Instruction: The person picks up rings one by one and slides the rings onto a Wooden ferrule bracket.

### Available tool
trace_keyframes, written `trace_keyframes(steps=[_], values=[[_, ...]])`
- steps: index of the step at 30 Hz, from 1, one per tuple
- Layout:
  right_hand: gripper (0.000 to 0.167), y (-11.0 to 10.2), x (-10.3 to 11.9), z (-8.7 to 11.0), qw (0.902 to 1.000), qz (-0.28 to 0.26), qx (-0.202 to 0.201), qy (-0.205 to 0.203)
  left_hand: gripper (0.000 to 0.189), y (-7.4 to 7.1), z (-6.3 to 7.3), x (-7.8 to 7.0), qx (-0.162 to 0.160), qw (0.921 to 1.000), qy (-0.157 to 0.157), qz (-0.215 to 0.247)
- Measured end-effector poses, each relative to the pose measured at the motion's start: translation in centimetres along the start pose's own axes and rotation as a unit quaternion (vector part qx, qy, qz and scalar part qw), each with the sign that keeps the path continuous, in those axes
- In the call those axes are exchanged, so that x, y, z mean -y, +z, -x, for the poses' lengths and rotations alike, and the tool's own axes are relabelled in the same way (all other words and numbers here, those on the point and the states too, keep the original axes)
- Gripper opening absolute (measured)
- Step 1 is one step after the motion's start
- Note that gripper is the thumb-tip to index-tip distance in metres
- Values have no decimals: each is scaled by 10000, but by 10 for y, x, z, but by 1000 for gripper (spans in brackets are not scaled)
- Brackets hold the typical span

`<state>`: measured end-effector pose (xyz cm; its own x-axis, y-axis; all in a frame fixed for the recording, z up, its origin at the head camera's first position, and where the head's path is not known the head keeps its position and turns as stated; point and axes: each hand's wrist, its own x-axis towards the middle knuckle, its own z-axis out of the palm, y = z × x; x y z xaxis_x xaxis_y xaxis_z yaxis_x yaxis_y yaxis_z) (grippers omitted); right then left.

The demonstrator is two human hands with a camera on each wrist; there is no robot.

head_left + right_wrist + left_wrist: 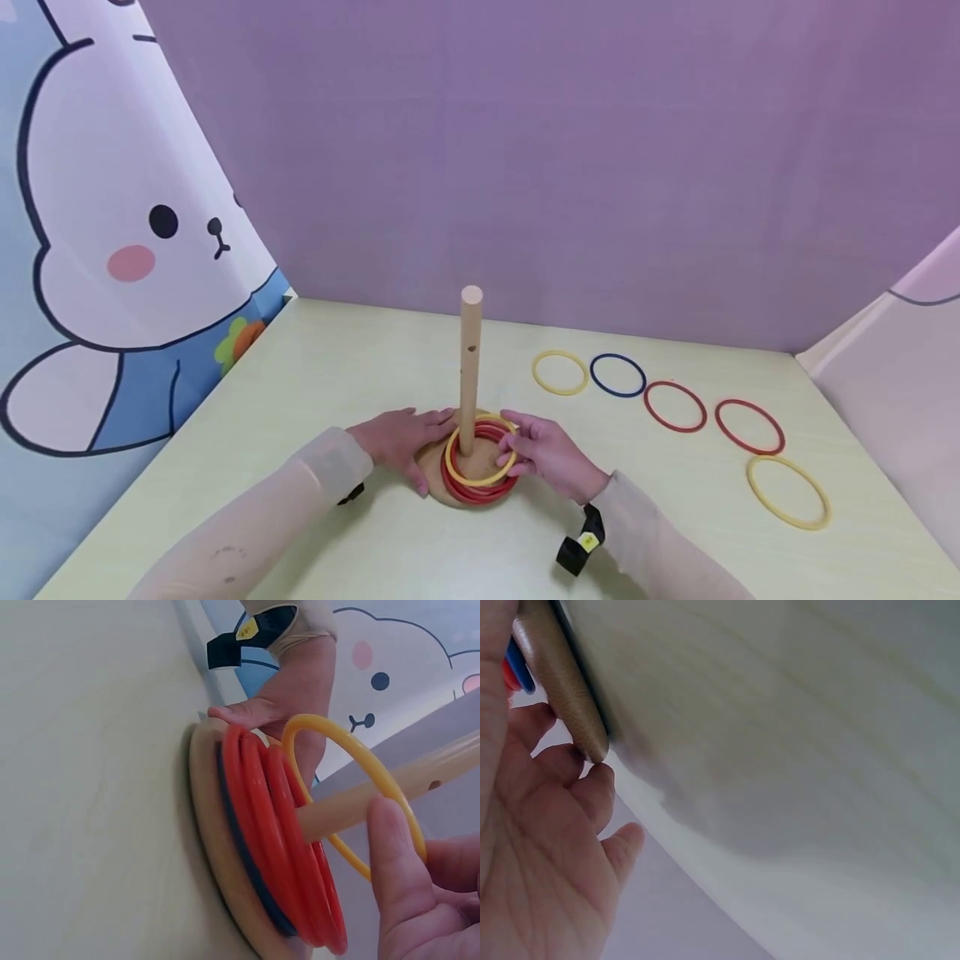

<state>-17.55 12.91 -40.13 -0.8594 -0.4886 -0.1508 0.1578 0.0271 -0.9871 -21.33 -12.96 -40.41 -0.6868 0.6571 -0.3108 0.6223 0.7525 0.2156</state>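
A wooden post stands upright on a round wooden base. Stacked around the post on the base lie several red rings, with a dark blue ring beneath them. My right hand pinches a yellow ring between thumb and fingers. That ring encircles the post and sits tilted above the red ones. On the opposite side, my left hand rests at the base's edge, thumb spread from the fingers. In the left wrist view its fingertips touch the rim of the base.
More rings lie flat in a curve to the right: a yellow one, a blue one, two red ones and a yellow one. A purple backdrop rises behind the table, with a printed cartoon sheet at left.
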Motion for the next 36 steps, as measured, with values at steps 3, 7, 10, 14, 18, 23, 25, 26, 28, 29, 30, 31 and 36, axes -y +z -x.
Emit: trace_keyframes(steps=[3,7,10,14,18,23,25,26,28,29,30,31,36], values=[[53,-2,1,0,9999,131,44,58,107,-1,1,0,-29,10000,53,5],[54,-5,3,-1,9992,298,202,165,106,-3,2,-1,-55,9999,90,1],[54,-7,5,-1,9984,486,210,207,106,-3,2,-2,-54,10000,76,-13],[51,-9,6,-2,9964,830,29,173,105,-4,1,-3,-30,10000,13,19],[47,-11,6,-3,9906,1356,-146,113,104,-3,0,-2,4,9999,-30,98],[45,-14,4,-6,9760,2134,-426,127,105,-1,0,-2,-37,9999,5,110],[42,-15,3,-8,9720,2289,-510,156,105,-1,0,-2,-58,9999,38,109],[41,-16,1,-9,9706,2342,-535,161,105,0,0,-2,-67,9999,59,103],[38,-19,-1,-11,9687,2412,-553,188,106,0,0,-2,-78,9999,101,73],[37,-20,-2,-11,9681,2437,-549,205,106,0,0,-2,-82,9999,115,60],[35,-21,-3,-12,9674,2468,-535,201,106,0,0,-2,-83,9999,121,51],[35,-22,-4,-13,9669,2488,-526,204,106,0,0,-2,-85,9999,125,41],[34,-26,-7,-14,9646,2591,-455,203,106,-1,1,-2,-82,9999,79,36]])
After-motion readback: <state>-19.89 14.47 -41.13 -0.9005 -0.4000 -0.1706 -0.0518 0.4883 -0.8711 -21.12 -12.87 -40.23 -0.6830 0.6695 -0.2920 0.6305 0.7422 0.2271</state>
